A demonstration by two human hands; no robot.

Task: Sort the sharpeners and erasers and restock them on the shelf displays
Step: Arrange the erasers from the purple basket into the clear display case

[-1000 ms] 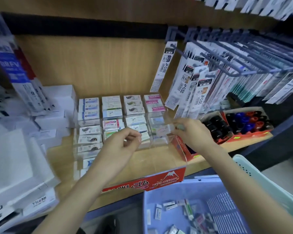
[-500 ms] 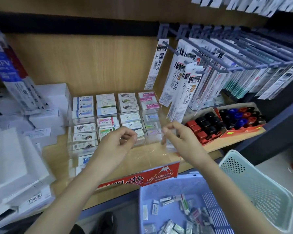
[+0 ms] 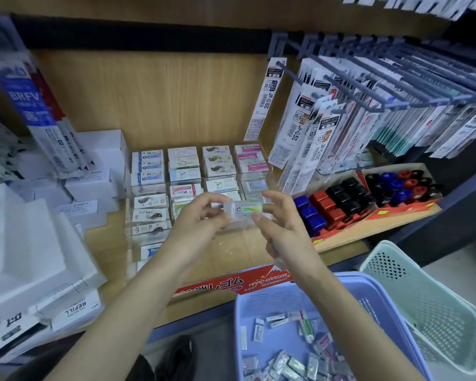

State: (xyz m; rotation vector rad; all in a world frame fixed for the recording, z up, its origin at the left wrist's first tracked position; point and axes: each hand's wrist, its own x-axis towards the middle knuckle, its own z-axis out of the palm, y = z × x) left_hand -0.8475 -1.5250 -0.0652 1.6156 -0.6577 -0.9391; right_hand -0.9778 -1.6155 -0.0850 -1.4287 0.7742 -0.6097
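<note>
Both my hands hold one small wrapped eraser [image 3: 246,209] in front of the clear eraser display [image 3: 195,185] on the wooden shelf. My left hand [image 3: 201,224] pinches its left end and my right hand [image 3: 279,224] pinches its right end. The display holds rows of boxed erasers in several compartments. Below right, a purple basket [image 3: 261,301] holds several loose erasers [image 3: 291,361]. Red, black and blue sharpeners [image 3: 338,204] fill red cardboard trays on the shelf's right.
White boxes [image 3: 94,171] and refill packs [image 3: 66,306] pile on the left. Hanging pen refill cards [image 3: 308,127] on hooks overhang the right side. A pale green basket [image 3: 423,306] sits beside the purple one. A red "Hard Eraser" sign [image 3: 237,281] fronts the shelf edge.
My hands have come together in front of the display and now hold one eraser between them. The view has shifted slightly.
</note>
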